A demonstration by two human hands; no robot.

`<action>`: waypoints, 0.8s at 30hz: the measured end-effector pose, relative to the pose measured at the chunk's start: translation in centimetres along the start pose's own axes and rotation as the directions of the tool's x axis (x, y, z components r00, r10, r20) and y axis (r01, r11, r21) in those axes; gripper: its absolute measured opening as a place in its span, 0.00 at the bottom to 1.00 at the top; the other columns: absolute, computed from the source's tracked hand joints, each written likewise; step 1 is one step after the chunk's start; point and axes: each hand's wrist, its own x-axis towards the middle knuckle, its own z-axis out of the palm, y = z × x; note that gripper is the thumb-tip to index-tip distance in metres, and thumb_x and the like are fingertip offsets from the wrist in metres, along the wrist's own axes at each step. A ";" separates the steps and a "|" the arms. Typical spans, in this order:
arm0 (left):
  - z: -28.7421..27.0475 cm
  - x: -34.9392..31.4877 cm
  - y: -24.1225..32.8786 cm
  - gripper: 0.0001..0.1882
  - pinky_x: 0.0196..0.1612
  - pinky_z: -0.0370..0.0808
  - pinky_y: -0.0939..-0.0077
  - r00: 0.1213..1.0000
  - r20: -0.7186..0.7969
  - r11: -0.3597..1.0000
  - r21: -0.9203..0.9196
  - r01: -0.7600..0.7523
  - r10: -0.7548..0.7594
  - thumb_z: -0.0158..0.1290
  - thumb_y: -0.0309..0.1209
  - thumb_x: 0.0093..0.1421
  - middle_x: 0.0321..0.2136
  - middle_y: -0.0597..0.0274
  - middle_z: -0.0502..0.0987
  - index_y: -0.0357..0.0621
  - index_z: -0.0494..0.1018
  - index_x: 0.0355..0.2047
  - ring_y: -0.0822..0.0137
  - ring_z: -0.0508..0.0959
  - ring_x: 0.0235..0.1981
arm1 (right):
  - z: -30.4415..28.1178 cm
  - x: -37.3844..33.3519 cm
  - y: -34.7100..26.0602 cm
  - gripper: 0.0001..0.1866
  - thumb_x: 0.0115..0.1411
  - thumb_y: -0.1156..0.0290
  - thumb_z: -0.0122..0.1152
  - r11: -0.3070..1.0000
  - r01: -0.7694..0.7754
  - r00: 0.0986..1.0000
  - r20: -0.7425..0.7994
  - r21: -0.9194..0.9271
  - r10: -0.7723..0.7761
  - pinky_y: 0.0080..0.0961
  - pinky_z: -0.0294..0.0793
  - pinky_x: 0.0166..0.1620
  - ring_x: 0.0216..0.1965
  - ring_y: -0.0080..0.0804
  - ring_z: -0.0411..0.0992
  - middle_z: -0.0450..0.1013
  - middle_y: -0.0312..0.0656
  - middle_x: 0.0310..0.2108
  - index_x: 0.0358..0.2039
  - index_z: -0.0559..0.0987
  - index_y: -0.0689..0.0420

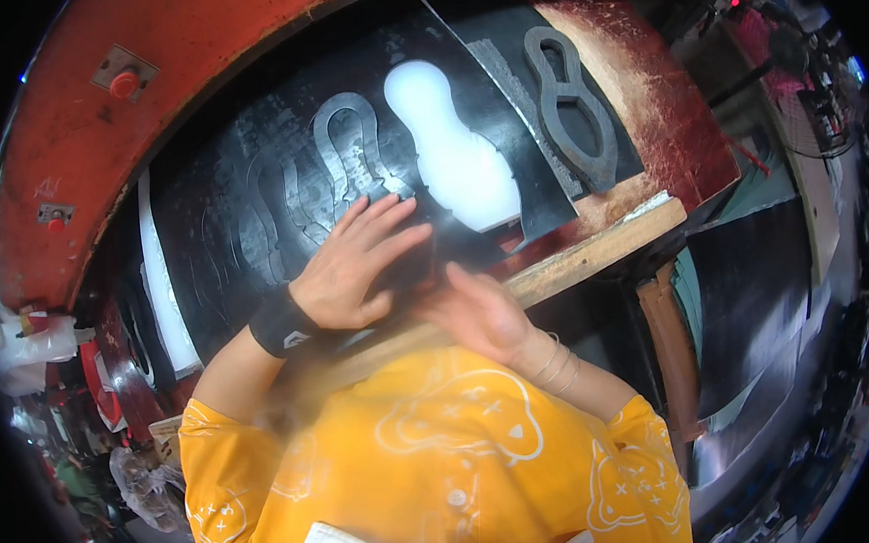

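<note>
Head view: the left hand (356,263) lies open, fingers flat on the black sheet (253,174) at the worktop's (593,250) near edge, just beside a steel die (347,154). The right hand (481,313) is blurred; I cannot tell its grip. A second die (571,107) sits toward the far right corner. Fingers this close to the die's edge risk a cut, and pressing unevenly could shift the sheet.

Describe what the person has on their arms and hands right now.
Both hands are bare, no gloves. The left hand has a black wristband with a small pale mark. The right hand is blurred, with several thin bangles at the wrist. Short yellow sleeves with white line drawings reach about the elbows.
</note>
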 end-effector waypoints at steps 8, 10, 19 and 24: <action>-8.5 2.8 -4.2 0.19 0.56 0.70 0.65 0.650 -0.388 0.462 -0.885 -0.064 -0.653 0.49 0.22 0.57 0.50 0.51 0.75 0.31 0.72 0.50 0.58 0.76 0.51 | 0.3 -0.4 -0.8 0.19 0.69 0.61 0.49 0.960 0.168 0.944 -0.244 -0.223 -0.221 0.39 0.67 0.56 0.51 0.37 0.69 0.72 0.42 0.46 0.52 0.72 0.61; -12.3 1.3 -5.4 0.20 0.59 0.68 0.63 0.522 -0.667 0.762 -0.646 -0.047 -0.532 0.47 0.21 0.60 0.50 0.49 0.75 0.29 0.69 0.53 0.57 0.75 0.52 | 0.4 -0.4 0.0 0.19 0.69 0.62 0.49 0.968 0.182 0.918 -0.323 -0.175 -0.231 0.38 0.69 0.55 0.51 0.37 0.69 0.72 0.41 0.46 0.53 0.71 0.61; -3.7 -5.7 -1.3 0.38 0.68 0.51 0.51 0.991 0.134 0.992 -0.126 -0.006 0.023 0.51 0.21 0.42 0.60 0.50 0.64 0.45 0.66 0.59 0.48 0.59 0.66 | 2.8 1.9 6.3 0.18 0.70 0.64 0.45 0.998 -0.018 0.990 -0.138 0.058 0.026 0.41 0.70 0.56 0.50 0.32 0.71 0.70 0.42 0.51 0.56 0.68 0.59; -0.9 -5.9 -2.7 0.36 0.64 0.59 0.50 0.990 -0.040 0.988 0.075 -0.134 0.137 0.55 0.24 0.42 0.59 0.47 0.67 0.44 0.67 0.57 0.47 0.65 0.62 | 3.6 2.1 5.9 0.18 0.71 0.62 0.43 0.993 0.109 0.975 -0.189 -0.038 -0.114 0.37 0.71 0.54 0.52 0.32 0.70 0.70 0.40 0.52 0.55 0.69 0.59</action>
